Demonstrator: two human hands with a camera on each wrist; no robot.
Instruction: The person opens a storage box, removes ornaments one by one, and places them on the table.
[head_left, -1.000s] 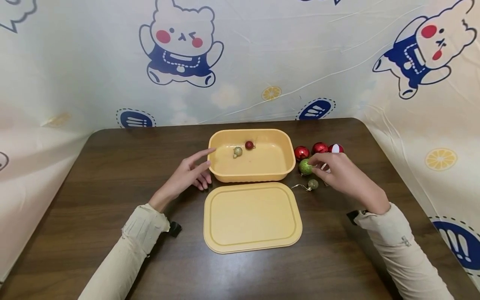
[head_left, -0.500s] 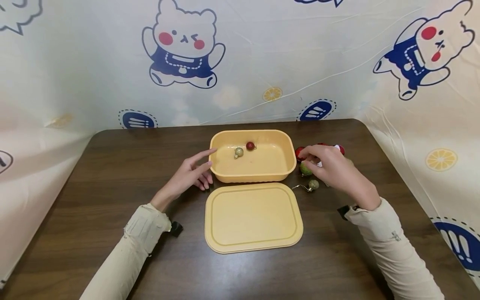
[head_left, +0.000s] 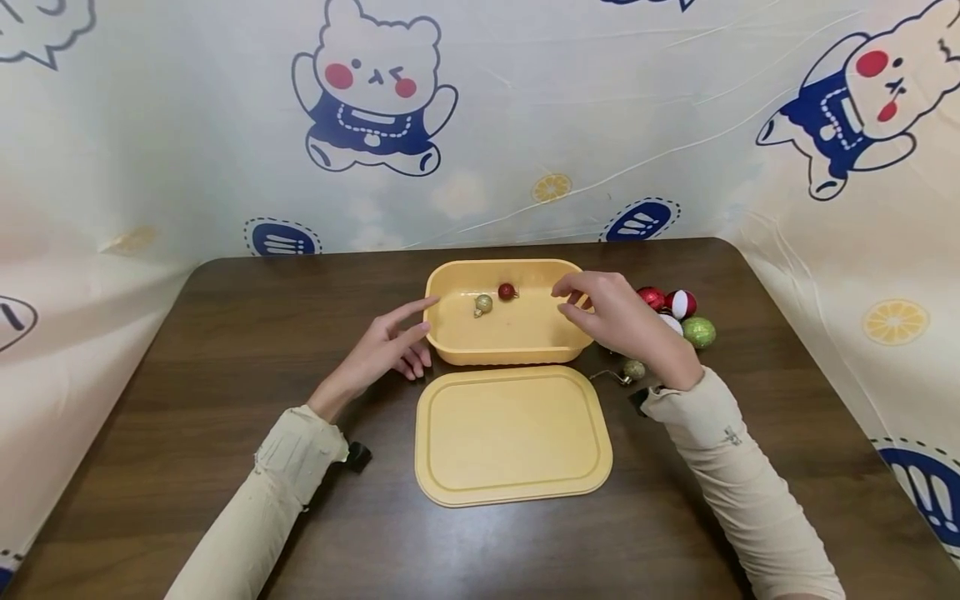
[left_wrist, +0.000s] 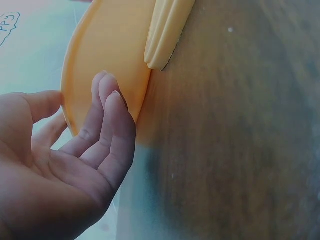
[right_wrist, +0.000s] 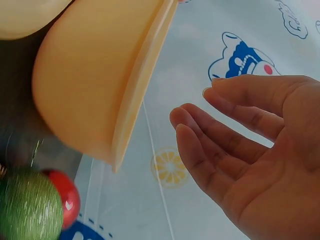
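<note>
A yellow plastic tub (head_left: 510, 356) holds a small gold bauble (head_left: 485, 303) and a small dark red bauble (head_left: 507, 292). My left hand (head_left: 386, 342) rests at its left end, with thumb and index fingertip at the rim and the other fingers loosely bent beside the outer wall. My right hand (head_left: 618, 317) hovers over the tub's right end, thumb apart from the fingers. Nothing lies between those fingers in the right wrist view. Right of the tub, partly behind this hand, are a red bauble (head_left: 651, 297), a red-and-white one (head_left: 681, 305) and a glittery green one (head_left: 699, 332).
A flat yellow lid (head_left: 513, 437) lies on the dark wooden table (head_left: 247, 350), in front of the tub. By its right back corner sits a small gold bauble (head_left: 633, 370) with a hook. A printed cloth (head_left: 502, 125) hangs behind the table.
My right hand has left the green bauble it was touching beside the tub and moved left over the tub's right end. The left hand stays at the rim.
</note>
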